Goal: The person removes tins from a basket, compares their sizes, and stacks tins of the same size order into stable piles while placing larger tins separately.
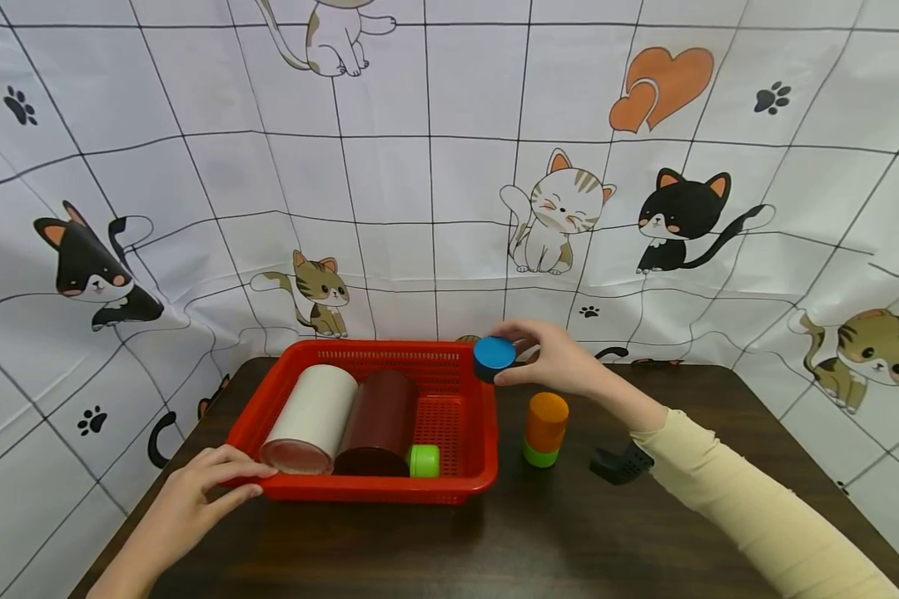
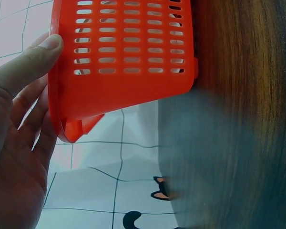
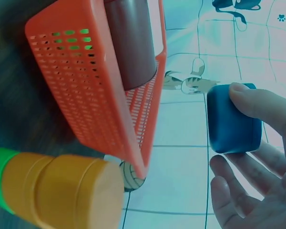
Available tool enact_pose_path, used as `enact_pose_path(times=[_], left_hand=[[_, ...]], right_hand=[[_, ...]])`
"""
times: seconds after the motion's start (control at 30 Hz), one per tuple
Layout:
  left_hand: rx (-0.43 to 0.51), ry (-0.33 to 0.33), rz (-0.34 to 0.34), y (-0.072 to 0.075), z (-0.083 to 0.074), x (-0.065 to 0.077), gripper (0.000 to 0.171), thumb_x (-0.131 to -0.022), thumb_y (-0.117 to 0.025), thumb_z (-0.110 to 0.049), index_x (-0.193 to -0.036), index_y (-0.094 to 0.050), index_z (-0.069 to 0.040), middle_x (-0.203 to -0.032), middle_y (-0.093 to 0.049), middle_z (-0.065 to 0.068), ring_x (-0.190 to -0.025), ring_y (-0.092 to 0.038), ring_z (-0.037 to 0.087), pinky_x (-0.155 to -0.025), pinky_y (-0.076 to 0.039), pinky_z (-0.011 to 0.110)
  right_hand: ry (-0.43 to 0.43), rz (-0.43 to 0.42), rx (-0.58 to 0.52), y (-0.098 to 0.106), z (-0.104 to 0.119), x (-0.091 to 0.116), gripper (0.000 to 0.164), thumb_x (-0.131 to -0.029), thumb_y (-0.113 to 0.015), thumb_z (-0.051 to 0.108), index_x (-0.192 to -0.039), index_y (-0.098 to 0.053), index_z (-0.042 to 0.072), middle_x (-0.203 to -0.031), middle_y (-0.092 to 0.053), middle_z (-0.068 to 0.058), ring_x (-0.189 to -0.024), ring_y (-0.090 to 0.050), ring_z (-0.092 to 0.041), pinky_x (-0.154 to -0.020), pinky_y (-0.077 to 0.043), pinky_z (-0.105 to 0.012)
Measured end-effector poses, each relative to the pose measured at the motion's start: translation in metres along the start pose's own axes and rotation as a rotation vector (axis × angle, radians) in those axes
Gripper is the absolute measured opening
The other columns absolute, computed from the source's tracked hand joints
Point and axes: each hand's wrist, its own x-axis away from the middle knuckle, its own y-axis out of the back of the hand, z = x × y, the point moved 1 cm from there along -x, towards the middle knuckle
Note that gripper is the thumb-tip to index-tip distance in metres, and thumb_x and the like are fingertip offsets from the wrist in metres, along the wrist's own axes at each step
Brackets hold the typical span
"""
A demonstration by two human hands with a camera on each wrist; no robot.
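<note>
My right hand [image 1: 543, 356] pinches a short blue cylinder [image 1: 494, 356] between thumb and fingers, up at the back right corner of the red plastic basket [image 1: 449, 489]. In the right wrist view the blue cylinder [image 3: 233, 119] shows rounded edges. My left hand [image 1: 195, 495] grips the basket's front left corner; in the left wrist view the thumb [image 2: 50, 45] presses the rim from outside and the fingers are partly hidden behind it. Inside the basket lie a white cylinder [image 1: 315, 412], a dark brown cylinder [image 1: 380, 420] and a small bright green cylinder [image 1: 424, 461].
Right of the basket, an orange cylinder [image 1: 548, 420] stands on a green base [image 1: 541, 455] on the dark wooden table [image 1: 360, 549]. A black perforated piece [image 1: 620, 464] is farther right, by the sleeve. A cat-print sheet [image 1: 472, 183] hangs behind the table.
</note>
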Motion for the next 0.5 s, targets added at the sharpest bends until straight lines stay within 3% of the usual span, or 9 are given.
enact_pose_path(times=[0.23,0.5], left_hand=[[-0.006,-0.001,0.005,0.001,0.0,0.0,0.046,-0.067,-0.085,0.0,-0.1,-0.076,-0.03,-0.094,-0.063,-0.018,-0.09,-0.046,-0.009,-0.074,-0.041,0.006],[-0.021,0.011,0.013,0.001,-0.001,0.0,0.044,-0.068,-0.085,-0.003,-0.101,-0.076,-0.031,-0.095,-0.063,-0.019,-0.091,-0.046,-0.01,-0.076,-0.04,0.006]], right_hand=[[-0.065,-0.054,0.03,0.01,-0.007,0.015,0.058,-0.081,-0.082,0.027,-0.134,-0.057,0.02,-0.126,-0.064,-0.005,-0.111,-0.06,-0.026,-0.091,-0.054,-0.04],[-0.076,-0.087,0.047,0.018,-0.023,0.029,0.059,-0.082,-0.082,0.029,-0.134,-0.056,0.018,-0.124,-0.065,-0.006,-0.108,-0.061,-0.024,-0.088,-0.053,-0.035]])
